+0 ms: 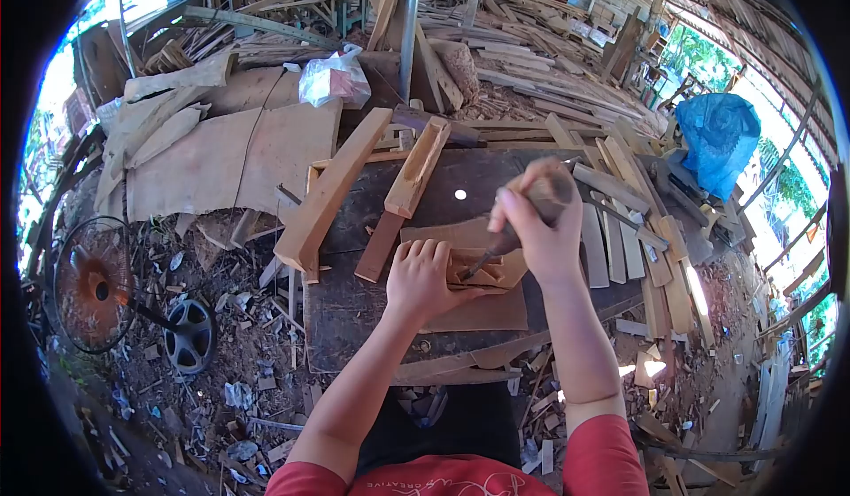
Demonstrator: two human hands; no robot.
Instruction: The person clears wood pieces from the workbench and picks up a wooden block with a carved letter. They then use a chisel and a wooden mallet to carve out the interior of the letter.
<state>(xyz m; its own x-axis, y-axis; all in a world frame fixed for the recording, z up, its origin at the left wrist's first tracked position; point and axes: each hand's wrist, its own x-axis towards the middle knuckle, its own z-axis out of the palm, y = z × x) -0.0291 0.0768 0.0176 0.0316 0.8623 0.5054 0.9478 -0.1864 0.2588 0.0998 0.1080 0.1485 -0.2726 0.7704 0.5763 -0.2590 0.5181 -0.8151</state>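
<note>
On the dark workbench (354,310) lies a small wooden block (509,270) with a hollowed recess and angled cut faces inside. My left hand (419,275) presses on its left end, fingers wrapped over the edge. Above the block, my right hand (536,208) is closed around a chisel (489,259) with a brown handle. Its thin dark blade slants down to the left, the tip inside the recess. The handle's upper part is blurred and partly covered by my fingers. A flat board (482,314) lies under the block on the near side.
A long hollowed wooden piece (416,173) and a thick beam (332,199) lie at the bench's left. Several wooden strips (611,244) are stacked at the right. A fan (97,288) stands on the littered ground at left. A blue plastic sheet (717,137) hangs far right.
</note>
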